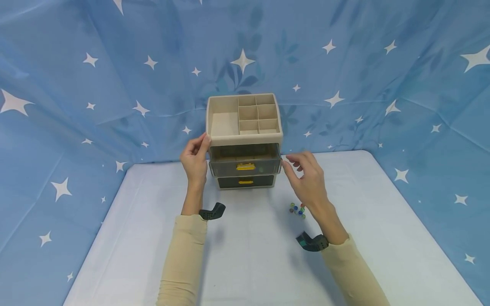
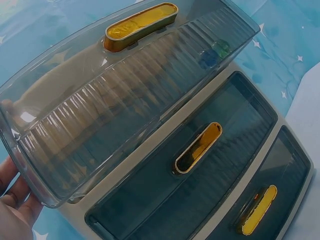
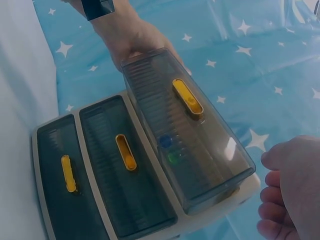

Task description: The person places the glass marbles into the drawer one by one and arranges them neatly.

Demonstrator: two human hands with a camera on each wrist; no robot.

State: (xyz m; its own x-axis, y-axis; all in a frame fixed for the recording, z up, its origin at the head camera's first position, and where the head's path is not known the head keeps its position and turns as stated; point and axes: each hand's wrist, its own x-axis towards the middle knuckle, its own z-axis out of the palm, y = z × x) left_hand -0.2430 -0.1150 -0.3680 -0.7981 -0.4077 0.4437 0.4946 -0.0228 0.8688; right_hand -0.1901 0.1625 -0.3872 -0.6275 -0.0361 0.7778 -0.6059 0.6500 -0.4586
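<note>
A beige desktop organizer (image 1: pixel 245 139) with three smoky clear drawers stands upright near the back of the table. Its top drawer (image 1: pixel 229 168) is pulled out and has a gold handle (image 1: pixel 246 166). Through the drawer's clear wall show a blue marble (image 3: pixel 165 141) and a green marble (image 3: pixel 173 157). My left hand (image 1: pixel 196 159) holds the organizer's upper left corner, thumb at the front edge and fingers along the side. Beside the drawer's right front corner is my right hand (image 1: pixel 308 178), holding nothing, thumb and fingers apart and loosely bent. In the right wrist view a gap separates it from the drawer.
Several small coloured marbles (image 1: pixel 297 210) lie on the white tablecloth (image 1: pixel 249 255), right of the organizer and close to my right wrist. The organizer's top has a divided tray (image 1: pixel 225 119). Its middle drawer (image 2: pixel 165 195) and bottom drawer (image 2: pixel 280 175) are closed. A blue star-patterned curtain (image 1: pixel 160 85) hangs behind.
</note>
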